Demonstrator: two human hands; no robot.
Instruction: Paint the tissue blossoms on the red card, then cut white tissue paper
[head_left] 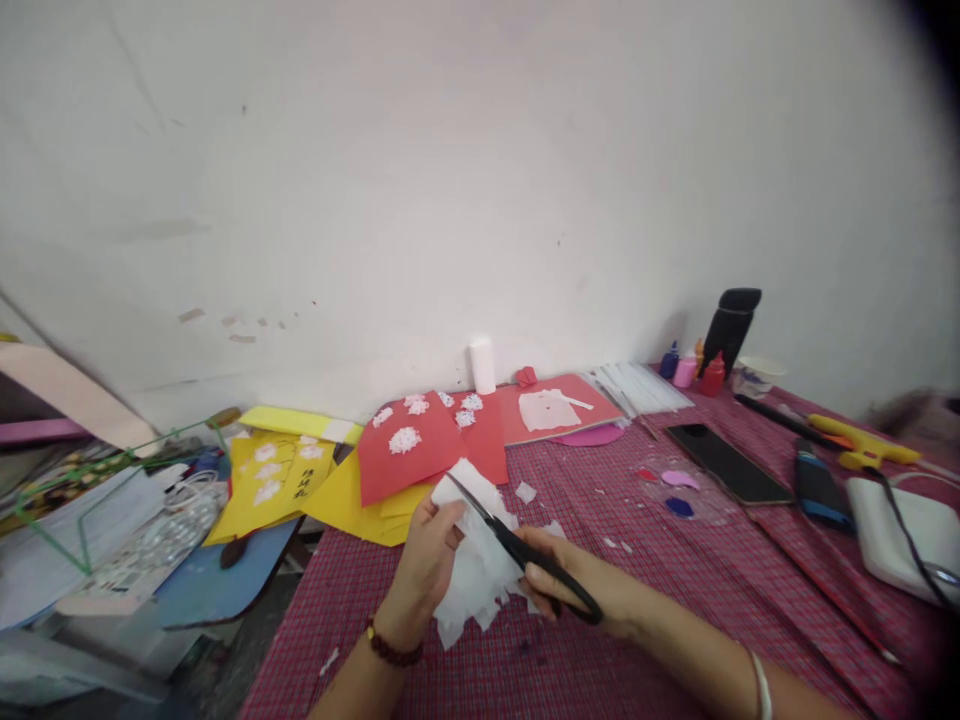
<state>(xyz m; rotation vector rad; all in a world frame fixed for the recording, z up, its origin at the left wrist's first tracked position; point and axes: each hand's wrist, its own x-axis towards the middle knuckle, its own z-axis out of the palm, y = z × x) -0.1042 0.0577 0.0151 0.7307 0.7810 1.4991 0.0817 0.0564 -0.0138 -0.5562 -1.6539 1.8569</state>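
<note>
My left hand [431, 555] is closed on a piece of white tissue paper [465, 485], thumb on top, at the middle of the table's near side. In my right hand [559, 570] is a pair of black-handled scissors [517, 548], its fingers wrapped around the handles. The blades point up and left and lie across the tissue beside my left thumb. How far the blades are apart I cannot make out. Below both hands spreads a heap of white tissue pieces [480, 590] with ragged edges. One small white scrap [526, 492] lies just right of the tissue.
Red cards [375, 470] and yellow cards [352, 500] with white flower shapes lie behind my left hand. To the right are a paint palette [701, 505], a phone [727, 462], paint bottles [712, 375], a cutter [821, 485], a yellow glue gun [862, 442] and a brush [825, 585].
</note>
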